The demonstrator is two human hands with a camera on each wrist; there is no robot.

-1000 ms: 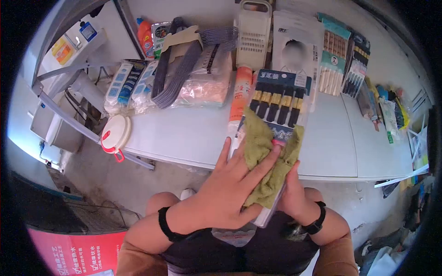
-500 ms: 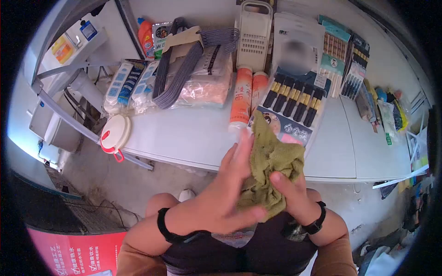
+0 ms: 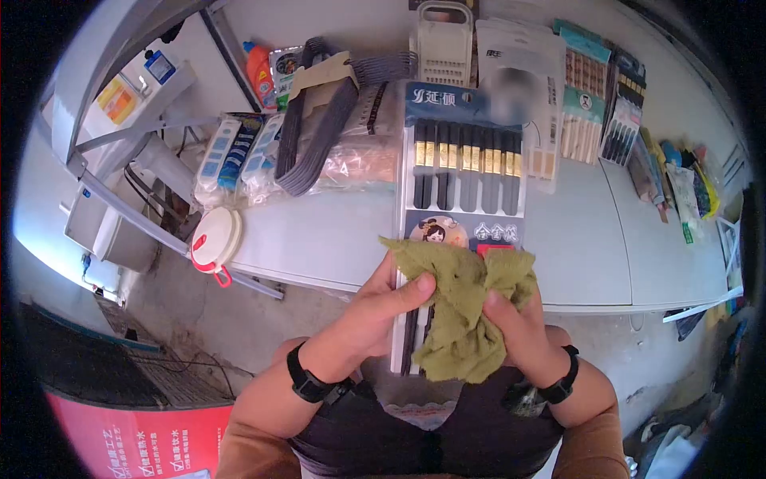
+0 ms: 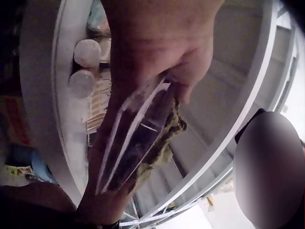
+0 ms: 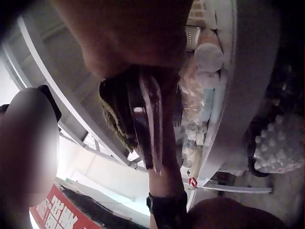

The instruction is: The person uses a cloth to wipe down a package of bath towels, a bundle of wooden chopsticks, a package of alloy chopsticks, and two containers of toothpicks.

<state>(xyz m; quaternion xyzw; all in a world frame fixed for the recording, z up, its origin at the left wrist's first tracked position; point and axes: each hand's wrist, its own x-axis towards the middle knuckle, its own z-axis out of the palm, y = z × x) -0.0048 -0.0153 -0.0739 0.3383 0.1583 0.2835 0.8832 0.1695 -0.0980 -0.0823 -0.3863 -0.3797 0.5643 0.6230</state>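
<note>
In the head view a flat clear pack of black and gold chopsticks (image 3: 471, 172) with a dark blue card is held up over the table's front edge. Green cloth (image 3: 459, 319) lies crumpled across its lower half. The left hand (image 3: 371, 315) grips the pack's left edge, its thumb on the cloth. On the opposite edge the right hand (image 3: 523, 331) holds pack and cloth, thumb also on top. Fingers behind the pack are hidden. Both wrist views show the pack's side (image 4: 145, 131) in the grip, with cloth (image 5: 114, 112) along one face.
On the white table (image 3: 295, 243) are a round white lid with red trim (image 3: 215, 239), grey strap-like bundle (image 3: 323, 136), plastic-wrapped packs (image 3: 363, 164), a grater (image 3: 445, 48) and more chopstick packs (image 3: 586, 100). Bagged items (image 3: 682, 188) lie at the right end.
The chopstick pack has turned from a slant to nearly straight and now covers the orange rolls. The left hand has gone from spread over the cloth to gripping the left edge; the cloth is bunched differently.
</note>
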